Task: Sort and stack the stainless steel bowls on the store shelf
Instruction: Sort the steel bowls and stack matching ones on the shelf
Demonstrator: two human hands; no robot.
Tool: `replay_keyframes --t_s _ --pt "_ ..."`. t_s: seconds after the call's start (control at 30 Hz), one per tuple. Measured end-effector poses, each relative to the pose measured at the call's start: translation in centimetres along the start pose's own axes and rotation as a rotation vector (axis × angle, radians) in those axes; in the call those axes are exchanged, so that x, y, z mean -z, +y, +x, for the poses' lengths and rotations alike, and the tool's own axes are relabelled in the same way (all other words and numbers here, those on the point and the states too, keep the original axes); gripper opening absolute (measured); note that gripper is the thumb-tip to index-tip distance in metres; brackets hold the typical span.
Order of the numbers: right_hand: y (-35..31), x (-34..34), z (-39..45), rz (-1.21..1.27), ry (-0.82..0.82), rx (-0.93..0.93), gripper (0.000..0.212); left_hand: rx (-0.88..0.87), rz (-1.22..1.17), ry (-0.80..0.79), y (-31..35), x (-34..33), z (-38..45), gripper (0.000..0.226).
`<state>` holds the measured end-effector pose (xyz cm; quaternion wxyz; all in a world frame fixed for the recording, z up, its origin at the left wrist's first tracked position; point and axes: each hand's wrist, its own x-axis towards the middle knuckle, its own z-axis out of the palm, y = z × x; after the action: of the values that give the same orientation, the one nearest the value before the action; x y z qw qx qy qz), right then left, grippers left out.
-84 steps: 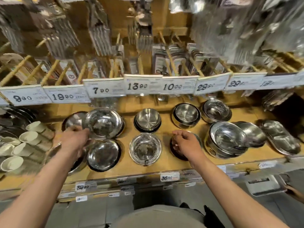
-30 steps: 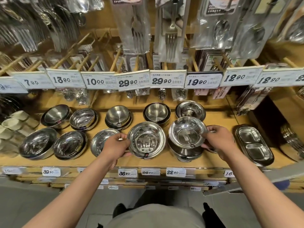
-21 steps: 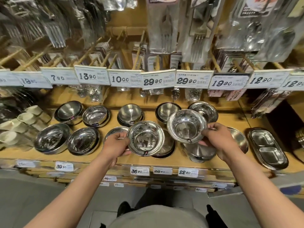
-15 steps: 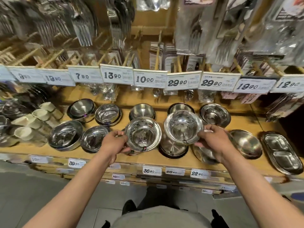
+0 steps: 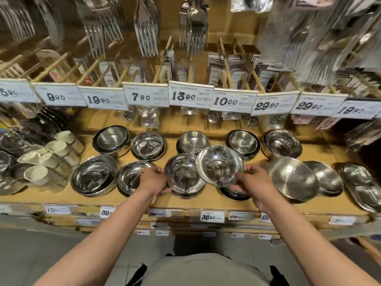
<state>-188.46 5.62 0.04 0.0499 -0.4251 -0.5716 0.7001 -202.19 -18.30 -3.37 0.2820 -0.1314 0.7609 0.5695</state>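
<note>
Each of my hands holds a shiny steel bowl above the front of the wooden shelf (image 5: 206, 203). My left hand (image 5: 152, 179) grips the left rim of one bowl (image 5: 182, 176). My right hand (image 5: 252, 180) grips the right rim of a second bowl (image 5: 219, 165), which is tilted and overlaps the first bowl's right edge from above. Under them sits a dark-based bowl (image 5: 235, 194), mostly hidden. Several more steel bowls stand in two rows, among them a large one at front left (image 5: 93, 175) and a matte one at front right (image 5: 291, 179).
Cream cups (image 5: 51, 155) lie stacked at the left. Divided steel trays (image 5: 359, 185) sit at the far right. Price tags (image 5: 190, 96) line the rail above, with packed forks (image 5: 147, 27) hanging overhead. Lower shelf edges carry more price labels (image 5: 212, 216).
Both hands lifted their bowls off the shelf and carried them left along it. The right bowl moved in over the left bowl's edge. My view panned left.
</note>
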Motion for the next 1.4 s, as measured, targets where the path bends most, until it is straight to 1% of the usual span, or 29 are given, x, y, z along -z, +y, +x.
replay_keyframes --t_s 0.07,0.2,0.3,0.43,0.5,0.57,0.67,0.73,0.8,0.83,0.93,0.97,1.07,1.13,1.27,1.3,1.4 --pt "0.4 -0.8 -0.1 0.012 0.007 -0.009 0.016 -0.017 0.07 0.002 -0.3 0.0 0.3 0.007" --pt "1.4 -2.6 -0.2 0.008 0.028 -0.013 0.019 -0.057 0.138 -0.015 -0.4 0.1 0.5 0.003" --pt "2.1 -3.9 -0.3 0.0 0.041 -0.007 0.016 -0.057 0.163 -0.008 -0.4 0.0 0.7 0.006" --pt "2.9 -5.3 -0.1 -0.007 0.04 -0.029 0.015 -0.125 0.299 -0.026 -0.9 0.1 1.3 0.004" --pt "3.2 -5.7 0.0 -0.021 0.051 -0.03 0.017 -0.143 0.319 -0.043 -1.3 0.1 1.6 0.01" --pt "3.4 -6.1 0.1 -0.057 0.064 -0.026 0.018 -0.172 0.387 -0.023 -1.5 0.0 1.9 0.013" --pt "3.7 -6.6 0.2 -0.061 0.062 -0.029 0.017 -0.214 0.466 0.028 -2.0 -0.2 2.6 0.01" --pt "3.8 -7.1 0.3 -0.049 0.06 -0.032 0.015 -0.249 0.51 0.041 -2.5 -0.3 2.9 0.021" --pt "4.0 -7.6 0.3 -0.048 0.066 -0.03 0.014 -0.25 0.53 0.026 -2.8 -0.3 3.2 0.027" --pt "4.1 -7.7 0.3 -0.049 0.067 -0.028 0.014 -0.241 0.532 0.014 -2.8 -0.3 3.4 0.025" --pt "4.5 -8.3 0.5 -0.047 0.062 -0.021 0.015 -0.24 0.599 -0.002 -2.8 -0.2 3.5 0.007" --pt "4.6 -8.5 0.6 -0.052 0.065 -0.02 0.016 -0.258 0.64 -0.005 -2.7 -0.2 3.4 0.006" --pt "4.9 -8.9 1.0 -0.059 0.072 -0.026 0.015 -0.339 0.728 -0.008 -2.4 0.2 3.1 0.018" --pt "5.0 -9.2 1.2 -0.065 0.075 -0.033 0.015 -0.383 0.691 -0.006 -2.0 0.5 2.8 0.022" --pt "4.9 -9.9 1.3 -0.042 0.065 -0.045 0.016 -0.38 0.467 -0.035 -1.1 0.9 2.2 0.027" --pt "4.9 -10.0 1.3 -0.04 0.061 -0.047 0.017 -0.371 0.458 -0.054 -0.9 1.0 2.2 0.025" --pt "5.1 -10.2 1.2 -0.077 0.055 -0.037 0.016 -0.382 0.524 -0.053 -0.7 1.1 2.5 0.007"
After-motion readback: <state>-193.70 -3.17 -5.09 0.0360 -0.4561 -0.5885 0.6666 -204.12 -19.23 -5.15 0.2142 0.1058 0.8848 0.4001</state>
